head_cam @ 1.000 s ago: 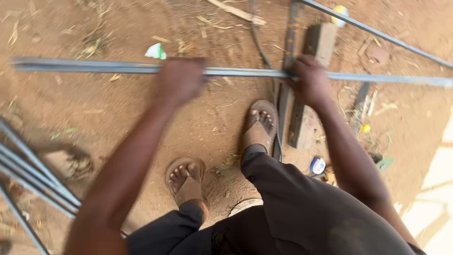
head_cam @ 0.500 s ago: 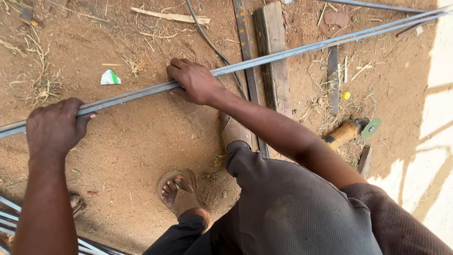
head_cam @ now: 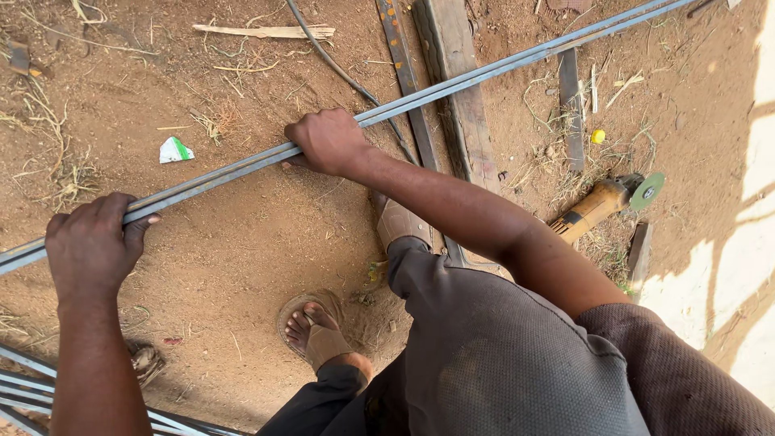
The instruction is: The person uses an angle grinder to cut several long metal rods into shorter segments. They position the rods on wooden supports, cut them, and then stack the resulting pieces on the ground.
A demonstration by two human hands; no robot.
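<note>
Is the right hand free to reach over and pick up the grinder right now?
Probably not as things stand: the right hand is closed around the long steel bar, as is the left hand. The grinder lies uncovered on the dirt at the person's right, so nothing blocks it once the bar is released.

Bright sunlight, hard shadows at right, sharp focus.

A small crumpled white-and-green wrapper scrap (head_cam: 174,149) lies on the bare reddish dirt at far left, just beyond the long grey steel bar (head_cam: 452,84), apart from it. A faded, flattened brownish packet scrap (head_cam: 19,58) rests at the far left edge among dry straw; its markings cannot be made out. No signs or screens appear in the scene.
</note>
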